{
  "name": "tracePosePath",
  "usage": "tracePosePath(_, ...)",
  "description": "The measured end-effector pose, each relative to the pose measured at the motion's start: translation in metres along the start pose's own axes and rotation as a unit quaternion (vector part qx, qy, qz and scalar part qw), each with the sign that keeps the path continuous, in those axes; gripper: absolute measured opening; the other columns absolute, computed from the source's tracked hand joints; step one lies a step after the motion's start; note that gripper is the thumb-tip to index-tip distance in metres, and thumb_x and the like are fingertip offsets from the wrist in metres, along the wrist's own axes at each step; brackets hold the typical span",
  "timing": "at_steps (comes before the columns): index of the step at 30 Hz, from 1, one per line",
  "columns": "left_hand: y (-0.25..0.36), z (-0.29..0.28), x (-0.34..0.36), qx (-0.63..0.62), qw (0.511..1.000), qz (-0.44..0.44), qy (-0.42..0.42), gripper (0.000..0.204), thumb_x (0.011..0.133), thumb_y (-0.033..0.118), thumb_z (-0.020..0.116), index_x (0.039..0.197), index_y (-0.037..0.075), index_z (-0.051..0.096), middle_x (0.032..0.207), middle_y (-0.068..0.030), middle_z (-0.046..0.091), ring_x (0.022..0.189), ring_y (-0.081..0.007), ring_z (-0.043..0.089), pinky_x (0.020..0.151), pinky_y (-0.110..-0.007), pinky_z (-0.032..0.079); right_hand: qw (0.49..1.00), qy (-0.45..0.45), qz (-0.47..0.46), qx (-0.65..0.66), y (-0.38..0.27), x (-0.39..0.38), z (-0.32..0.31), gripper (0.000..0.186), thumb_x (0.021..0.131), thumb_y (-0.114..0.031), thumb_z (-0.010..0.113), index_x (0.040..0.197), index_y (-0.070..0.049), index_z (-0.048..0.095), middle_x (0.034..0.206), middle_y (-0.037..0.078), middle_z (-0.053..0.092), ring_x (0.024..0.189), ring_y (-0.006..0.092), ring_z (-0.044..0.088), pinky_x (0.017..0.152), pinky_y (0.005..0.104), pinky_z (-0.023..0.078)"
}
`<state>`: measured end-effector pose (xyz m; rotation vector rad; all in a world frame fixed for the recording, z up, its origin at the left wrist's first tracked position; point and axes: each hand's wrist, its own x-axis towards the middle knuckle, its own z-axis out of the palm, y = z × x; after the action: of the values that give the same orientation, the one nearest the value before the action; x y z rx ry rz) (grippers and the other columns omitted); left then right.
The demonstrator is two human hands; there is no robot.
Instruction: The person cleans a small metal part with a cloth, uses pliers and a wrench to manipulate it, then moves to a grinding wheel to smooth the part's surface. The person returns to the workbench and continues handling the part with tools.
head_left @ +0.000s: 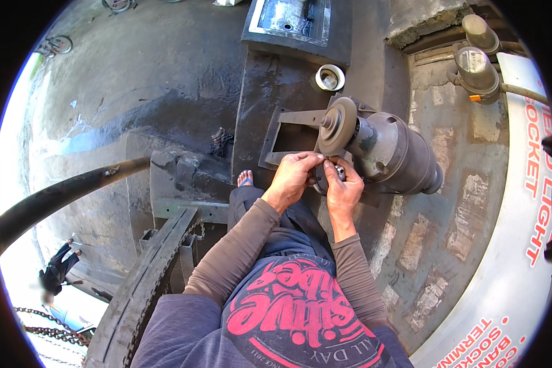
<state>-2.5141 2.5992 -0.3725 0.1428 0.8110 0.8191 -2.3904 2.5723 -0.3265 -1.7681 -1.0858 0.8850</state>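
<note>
At the near edge of a grinding wheel (338,126), my two hands meet with their fingertips close together. My left hand (290,180) is closed in a pinch, and what sits in it is too small to make out. Curled fingers close my right hand (343,191) around a small metal part (340,172), of which only a shiny bit shows. The wheel is mounted on the shaft of a grey, cylindrical grinder motor (395,153). Whether the part touches the wheel is hidden by my fingers.
A metal frame (297,118) surrounds the wheel's left side. Beyond stand a white bucket (329,78) and a water-filled basin (291,21). A brick wall (466,214) and printed banner (521,184) lie right. At left are a steel beam (144,288), pole (67,199) and another person (58,270).
</note>
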Motion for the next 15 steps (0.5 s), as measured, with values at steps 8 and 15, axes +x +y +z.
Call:
tracePosePath(8,-0.003,-0.001,0.004,-0.018,1.000,0.002,0.013,0.020,0.101,0.019,0.065,0.098,0.002,0.075,0.072,0.0036,0.058,0.060,-0.0046,0.046,0.055,-0.024,0.038,0.999,-0.021,0.014,0.026,0.011,0.007,0.001,0.019,0.095,-0.011,0.076,0.108,0.003,0.075,0.091,0.002,0.073,0.081,0.0087,0.062,0.076,0.0278,0.052)
tracePosePath(15,0.001,0.000,-0.002,0.017,1.000,0.016,0.002,0.021,0.100,0.019,0.064,0.096,0.001,0.075,0.072,0.0031,0.059,0.060,-0.0047,0.046,0.054,-0.024,0.038,0.999,-0.024,0.011,0.030,0.001,0.001,-0.001,0.018,0.094,-0.011,0.076,0.107,0.002,0.076,0.091,0.001,0.072,0.081,0.0084,0.062,0.076,0.0270,0.051)
